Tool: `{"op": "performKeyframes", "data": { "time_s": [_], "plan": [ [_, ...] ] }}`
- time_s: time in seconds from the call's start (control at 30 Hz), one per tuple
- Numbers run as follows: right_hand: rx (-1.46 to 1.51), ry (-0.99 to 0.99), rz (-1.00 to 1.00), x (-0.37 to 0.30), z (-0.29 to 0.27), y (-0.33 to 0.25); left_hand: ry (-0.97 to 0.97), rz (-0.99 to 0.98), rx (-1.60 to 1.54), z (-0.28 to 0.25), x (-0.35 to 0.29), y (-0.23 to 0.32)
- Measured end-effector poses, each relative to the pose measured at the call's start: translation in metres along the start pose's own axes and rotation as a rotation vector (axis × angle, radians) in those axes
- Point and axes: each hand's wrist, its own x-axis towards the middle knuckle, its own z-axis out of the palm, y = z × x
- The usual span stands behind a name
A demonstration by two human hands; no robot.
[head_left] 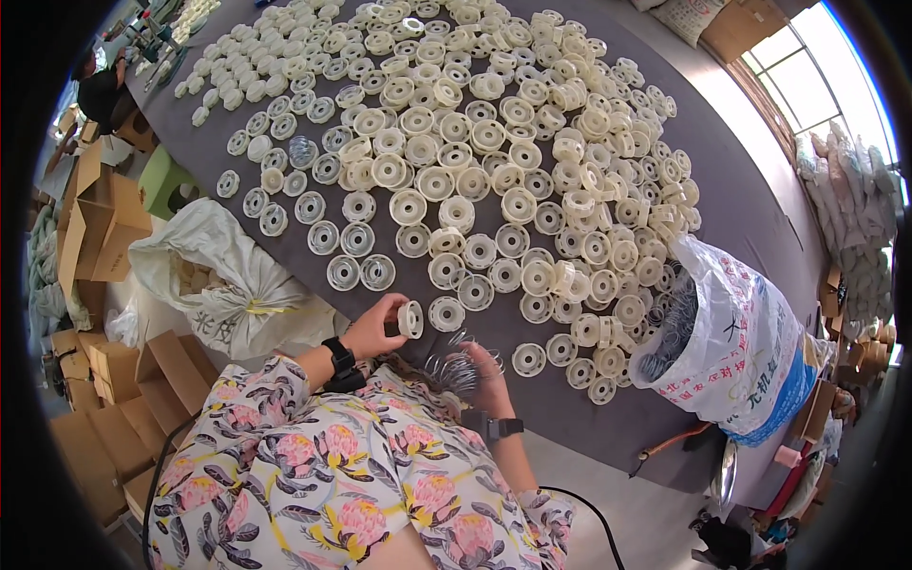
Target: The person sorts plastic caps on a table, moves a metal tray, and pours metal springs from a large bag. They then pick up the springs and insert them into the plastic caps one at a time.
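Between the thumb and fingers of my left hand is a white plastic ring-shaped part, tilted on its side above the table's near edge. My right hand is closed around a tangled bunch of thin metal wire coils, close to my body. Just beyond the hands, a round white part with a hole in its middle lies flat on the grey tabletop. Many similar round parts spread over the table, some flat and some stacked.
At the right edge a white plastic sack lies open, holding more wire coils. Left of the table stand a white woven sack and cardboard boxes. A person sits at the far left.
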Motion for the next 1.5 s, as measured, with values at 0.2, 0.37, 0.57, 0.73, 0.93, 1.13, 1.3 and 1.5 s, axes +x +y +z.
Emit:
{"op": "performKeyframes", "data": {
  "time_s": [0.2,0.37,0.57,0.73,0.93,1.13,1.3,1.5],
  "plan": [
    [-0.140,-0.029,0.071,0.012,0.007,0.007,0.188,0.071,0.825,-0.015,-0.016,0.017],
    [-0.304,-0.027,0.079,0.028,0.023,0.018,0.111,0.264,0.564,-0.008,-0.018,0.036],
    [-0.447,-0.144,0.149,0.035,0.048,0.016,0.140,-0.082,0.172,-0.004,-0.013,0.026],
    [-0.393,-0.160,0.204,0.037,0.057,0.014,0.287,-0.233,-0.136,-0.018,-0.009,0.001],
    [-0.383,-0.148,0.213,0.040,0.053,0.014,0.335,-0.058,0.294,-0.016,0.001,-0.001],
    [-0.266,-0.112,0.210,0.044,0.026,0.014,0.364,0.083,0.733,-0.026,0.007,0.001],
    [-0.155,-0.068,0.174,0.042,0.011,0.012,0.397,0.122,0.726,-0.035,0.007,0.008],
    [-0.040,0.062,0.124,0.027,-0.008,0.001,-0.097,0.484,0.764,0.016,0.033,0.038]
  ]
}}
